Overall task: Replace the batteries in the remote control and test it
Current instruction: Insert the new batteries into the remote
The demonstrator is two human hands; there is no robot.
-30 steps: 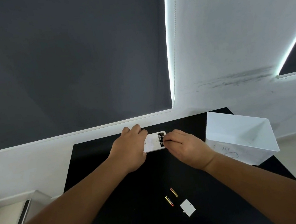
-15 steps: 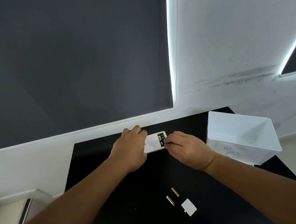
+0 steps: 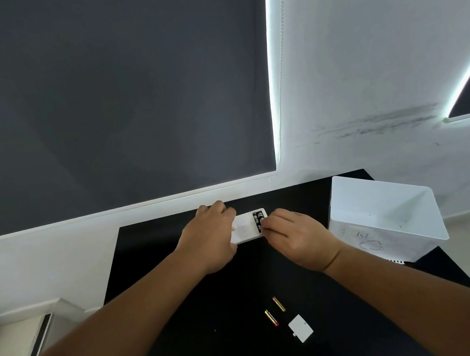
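A white remote control [image 3: 246,228] lies face down near the far edge of the black table [image 3: 157,277]. Its battery compartment [image 3: 258,219] is uncovered and holds dark batteries. My left hand [image 3: 209,238] grips the remote's left end. My right hand [image 3: 292,237] rests at the compartment, fingertips pinched on a battery there. Two gold-and-red batteries [image 3: 271,318] [image 3: 278,304] lie loose on the near part of the table. The white battery cover [image 3: 300,328] lies beside them.
An open white plastic bin [image 3: 382,218] stands at the table's right side, close to my right hand. A white wall and dark blinds rise behind the table. A low white ledge [image 3: 22,319] is at the left.
Both hands stay at the remote; my right fingertips have shifted slightly over the battery compartment. The loose batteries and cover have not moved.
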